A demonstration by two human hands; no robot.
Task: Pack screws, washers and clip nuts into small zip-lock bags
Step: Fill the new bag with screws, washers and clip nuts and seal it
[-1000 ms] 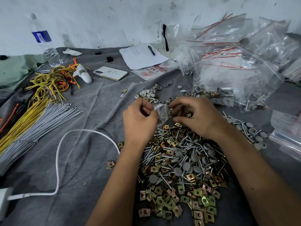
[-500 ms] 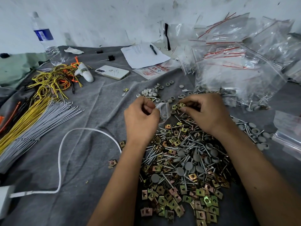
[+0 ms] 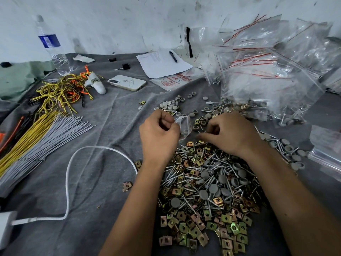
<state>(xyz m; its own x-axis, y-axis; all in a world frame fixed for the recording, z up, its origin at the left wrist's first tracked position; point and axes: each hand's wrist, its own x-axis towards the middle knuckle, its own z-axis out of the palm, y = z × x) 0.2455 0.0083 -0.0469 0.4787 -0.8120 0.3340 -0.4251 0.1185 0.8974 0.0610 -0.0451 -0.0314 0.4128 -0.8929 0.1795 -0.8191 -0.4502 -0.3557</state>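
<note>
Now left grip (image 3: 158, 133) pinching crinkly clear bag (image 3: 183, 126), right grip (image 3: 228, 132) curled over spiky screws (image 3: 186, 175)

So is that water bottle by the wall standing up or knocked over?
Standing upright. The water bottle rests on its base on the grey cloth, its neck pointing up against the white wall.

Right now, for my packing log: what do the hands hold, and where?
Left hand pinches a small bag at its mouth. Right hand is curled; contents can't be told.

Left hand (image 3: 158, 133) pinches small bag (image 3: 183, 126); right hand (image 3: 232, 133) (fingers curled) over screws (image 3: 193, 174).
</note>
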